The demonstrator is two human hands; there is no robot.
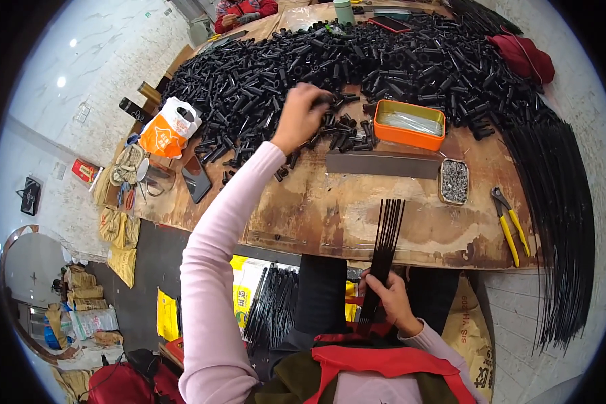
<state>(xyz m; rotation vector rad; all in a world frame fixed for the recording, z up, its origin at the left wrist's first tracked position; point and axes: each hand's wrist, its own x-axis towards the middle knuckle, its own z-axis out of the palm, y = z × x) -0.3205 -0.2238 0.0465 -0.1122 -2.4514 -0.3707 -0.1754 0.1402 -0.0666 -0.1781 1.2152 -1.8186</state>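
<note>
My left hand is stretched far forward over the near edge of a large heap of black tubular parts. Its fingers are curled round a dark, motion-blurred piece that looks like one of these parts. Near the table's front edge, my right hand grips a flat bundle of thin black rods close to my lap. The rods' upper ends fan out slightly over the wooden table. A small cluster of black parts lies just right of my left hand.
An orange tin of thin clear strips stands behind a grey bar. Beside them are a small tin of metal bits and yellow-handled pliers. Long black rods hang over the right edge. A phone lies left; another person sits opposite.
</note>
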